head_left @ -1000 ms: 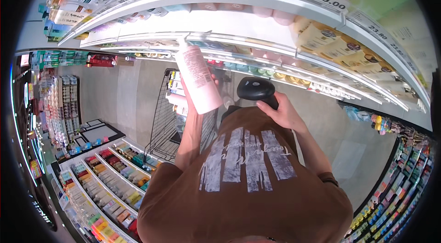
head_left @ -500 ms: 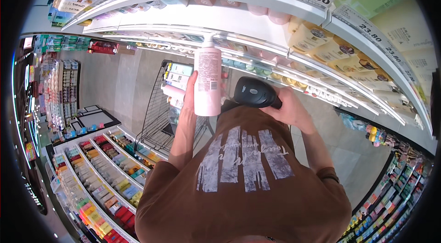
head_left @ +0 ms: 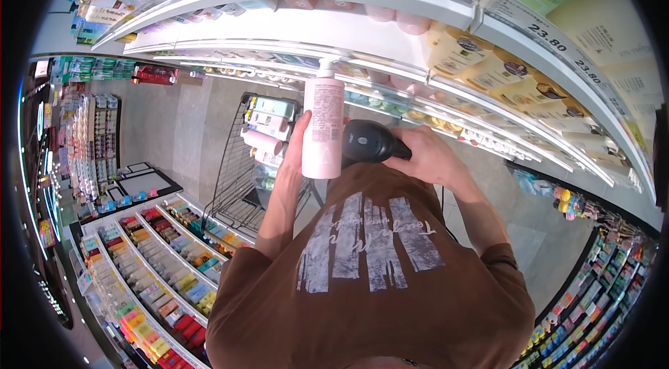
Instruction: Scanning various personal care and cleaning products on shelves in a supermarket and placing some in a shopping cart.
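Upright in front of my chest is a pale pink pump bottle (head_left: pixel 323 153) with a white pump top. My left hand (head_left: pixel 297 139) is closed round it from behind, the thumb showing along its left side and the other fingers hidden. The bottle's printed back, with a barcode, faces me. My right hand (head_left: pixel 428 154) grips the handle of a black handheld barcode scanner (head_left: pixel 371 142). The scanner's head sits right beside the bottle's right edge; whether the two touch, I cannot tell.
A wire shopping cart (head_left: pixel 221 172) holding several packages and bottles stands beyond my left forearm. White shelving (head_left: pixel 279 33) with bottles and pouches runs across ahead. At lower left is a sloped display rack (head_left: pixel 150 257) of small packs; another rack (head_left: pixel 592 292) curves along the right.
The scanner has moved left, closing the gap to the bottle. The bottle has shifted slightly right and down. Both hands keep their holds.
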`<state>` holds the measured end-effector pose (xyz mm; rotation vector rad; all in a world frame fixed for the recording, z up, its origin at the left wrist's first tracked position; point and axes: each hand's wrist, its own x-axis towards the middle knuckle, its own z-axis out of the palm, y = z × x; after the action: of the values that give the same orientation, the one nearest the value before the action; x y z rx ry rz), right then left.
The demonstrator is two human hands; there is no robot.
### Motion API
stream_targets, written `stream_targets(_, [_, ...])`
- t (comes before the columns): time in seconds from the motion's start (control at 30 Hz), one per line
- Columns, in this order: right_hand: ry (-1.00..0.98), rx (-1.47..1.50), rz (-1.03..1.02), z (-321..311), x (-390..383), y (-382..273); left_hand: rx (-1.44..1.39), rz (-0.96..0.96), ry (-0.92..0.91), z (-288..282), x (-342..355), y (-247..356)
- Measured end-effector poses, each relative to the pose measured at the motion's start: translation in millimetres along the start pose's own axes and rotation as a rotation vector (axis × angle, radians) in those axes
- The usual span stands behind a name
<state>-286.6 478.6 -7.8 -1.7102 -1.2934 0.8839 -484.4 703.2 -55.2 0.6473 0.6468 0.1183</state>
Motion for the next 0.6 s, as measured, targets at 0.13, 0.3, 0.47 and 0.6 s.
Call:
stream_targets(0.13, [0.041,-0.017,0.037,-2.3,-6.9,-0.5,-0.034,0.019,-0.010,2.5,2.1,3.5])
stream_targets(0.3, [0.162,0.004,0.051,-8.1,-26.4,-0.9,-0.048,0.297,0.046,31.6,12.2,12.2])
stream_targets(0.47, [0.212,0.178,0.147,-4.5,-52.5,18.8,-0.089,0.554,0.015,57.4,47.9,29.0])
stream_targets(0.6, [0.242,0.140,0.224,-3.5,-61.6,21.1,-0.047,0.660,-0.014,86.7,76.3,41.4])
